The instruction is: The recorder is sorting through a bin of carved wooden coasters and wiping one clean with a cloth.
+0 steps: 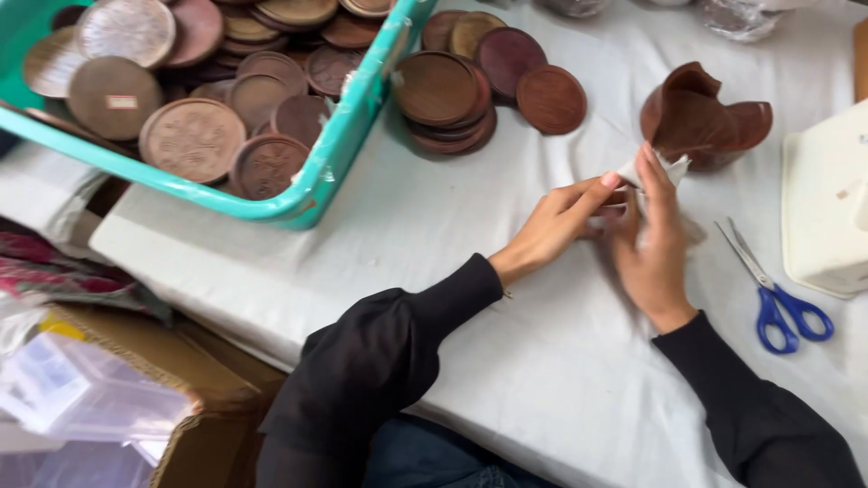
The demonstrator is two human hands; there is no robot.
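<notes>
My left hand and my right hand meet on the white-covered table, both pinching a small piece of white paper or cloth wrapped about something small that stays hidden under the fingers. Just beyond my fingertips stands a cluster of brown wooden pieces with curved, petal-like sides. Both arms wear black sleeves.
A teal plastic basket full of round brown wooden discs sits at the far left. A loose pile of wooden discs lies beside it. Blue-handled scissors lie to the right, near a white box. A cardboard box stands below the table edge.
</notes>
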